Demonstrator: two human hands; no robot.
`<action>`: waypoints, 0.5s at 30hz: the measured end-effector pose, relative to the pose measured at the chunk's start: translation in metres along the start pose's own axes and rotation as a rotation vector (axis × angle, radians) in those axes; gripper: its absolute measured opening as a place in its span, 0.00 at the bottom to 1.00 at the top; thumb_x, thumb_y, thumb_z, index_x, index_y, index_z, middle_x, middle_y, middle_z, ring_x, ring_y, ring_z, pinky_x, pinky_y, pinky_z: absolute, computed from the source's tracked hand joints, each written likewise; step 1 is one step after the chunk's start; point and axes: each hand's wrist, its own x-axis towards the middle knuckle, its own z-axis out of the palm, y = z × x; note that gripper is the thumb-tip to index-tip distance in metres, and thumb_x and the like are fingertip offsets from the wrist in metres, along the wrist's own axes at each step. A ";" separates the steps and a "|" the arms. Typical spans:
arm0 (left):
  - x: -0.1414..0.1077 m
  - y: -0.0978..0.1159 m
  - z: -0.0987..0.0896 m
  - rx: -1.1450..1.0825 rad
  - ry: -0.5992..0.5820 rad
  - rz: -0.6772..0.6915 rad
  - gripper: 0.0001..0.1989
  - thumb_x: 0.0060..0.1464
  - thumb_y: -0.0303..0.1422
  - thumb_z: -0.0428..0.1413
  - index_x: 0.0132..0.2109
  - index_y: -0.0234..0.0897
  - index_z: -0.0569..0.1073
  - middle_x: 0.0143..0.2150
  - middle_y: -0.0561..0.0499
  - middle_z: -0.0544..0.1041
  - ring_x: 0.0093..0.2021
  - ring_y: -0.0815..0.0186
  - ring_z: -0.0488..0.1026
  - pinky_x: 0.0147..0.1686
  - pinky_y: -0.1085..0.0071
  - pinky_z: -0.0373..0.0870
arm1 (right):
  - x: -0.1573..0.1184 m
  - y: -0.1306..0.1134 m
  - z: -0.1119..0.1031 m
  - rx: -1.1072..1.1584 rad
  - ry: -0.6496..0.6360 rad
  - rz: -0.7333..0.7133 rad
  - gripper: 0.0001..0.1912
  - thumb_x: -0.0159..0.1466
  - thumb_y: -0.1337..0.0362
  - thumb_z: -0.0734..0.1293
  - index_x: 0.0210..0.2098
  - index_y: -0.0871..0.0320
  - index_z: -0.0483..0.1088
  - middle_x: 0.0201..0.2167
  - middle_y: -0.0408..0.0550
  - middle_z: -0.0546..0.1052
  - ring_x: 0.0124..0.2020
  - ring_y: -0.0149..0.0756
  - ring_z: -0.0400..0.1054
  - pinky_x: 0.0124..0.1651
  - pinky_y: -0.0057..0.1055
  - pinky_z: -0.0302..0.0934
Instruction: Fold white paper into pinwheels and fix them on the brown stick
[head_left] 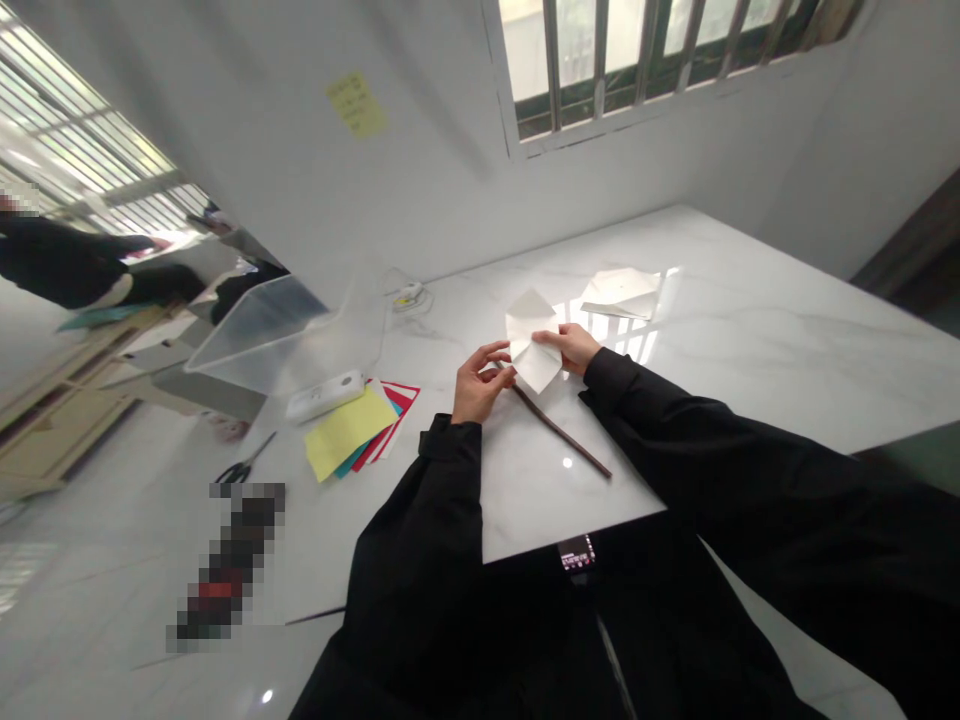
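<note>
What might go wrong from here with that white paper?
The folded white paper is held only between the left hand and right hand, so it might spring open or crease unevenly if either hand shifts. The dark stick lies right by the left hand and could get knocked, perhaps rolling across the glossy table toward its edge.

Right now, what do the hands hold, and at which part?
A folded white paper: the left hand grips its left edge, the right hand its right edge.
</note>
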 end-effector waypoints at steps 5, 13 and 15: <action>0.000 0.005 0.001 0.019 0.015 0.028 0.25 0.46 0.40 0.72 0.50 0.36 0.80 0.43 0.49 0.80 0.28 0.72 0.76 0.33 0.71 0.79 | 0.004 0.002 -0.001 -0.024 0.013 -0.011 0.01 0.63 0.74 0.73 0.33 0.66 0.78 0.29 0.51 0.83 0.29 0.35 0.77 0.36 0.28 0.73; -0.003 0.005 0.007 0.036 0.004 0.008 0.28 0.42 0.42 0.74 0.50 0.37 0.81 0.46 0.48 0.79 0.30 0.71 0.76 0.32 0.73 0.77 | 0.009 0.010 -0.007 -0.065 0.070 -0.082 0.03 0.60 0.71 0.75 0.33 0.64 0.77 0.29 0.49 0.82 0.29 0.35 0.76 0.36 0.29 0.73; -0.004 0.005 0.009 0.030 0.017 0.003 0.27 0.42 0.43 0.74 0.48 0.36 0.81 0.44 0.48 0.79 0.30 0.71 0.76 0.32 0.73 0.76 | 0.011 0.013 -0.009 -0.097 0.079 -0.097 0.06 0.58 0.68 0.77 0.32 0.63 0.77 0.30 0.49 0.83 0.30 0.35 0.77 0.38 0.30 0.73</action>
